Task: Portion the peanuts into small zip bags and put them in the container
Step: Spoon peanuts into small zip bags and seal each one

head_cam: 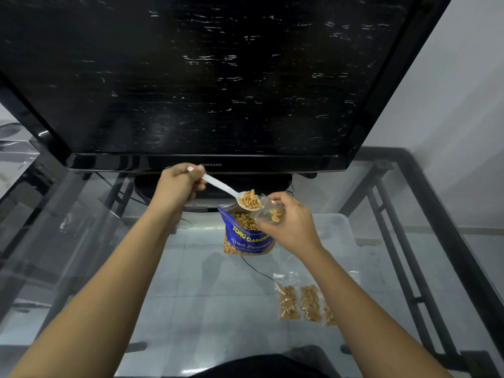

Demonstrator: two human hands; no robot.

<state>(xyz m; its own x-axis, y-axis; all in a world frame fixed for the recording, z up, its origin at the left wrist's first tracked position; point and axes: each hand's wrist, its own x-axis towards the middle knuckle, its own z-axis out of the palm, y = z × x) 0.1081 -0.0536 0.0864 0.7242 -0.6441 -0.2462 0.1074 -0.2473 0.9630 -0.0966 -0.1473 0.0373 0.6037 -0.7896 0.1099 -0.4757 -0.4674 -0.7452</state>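
My left hand grips the handle of a white plastic spoon heaped with peanuts, its bowl at the mouth of a small clear zip bag. My right hand pinches that bag open; a few peanuts lie inside it. Right below stands the open blue peanut pouch on the glass table. Three filled small zip bags lie flat on the glass to the near right.
A large black television stands just behind the pouch on the glass table, which has a black metal frame. A clear plastic container sits to the right of the pouch. A black cable runs under the glass.
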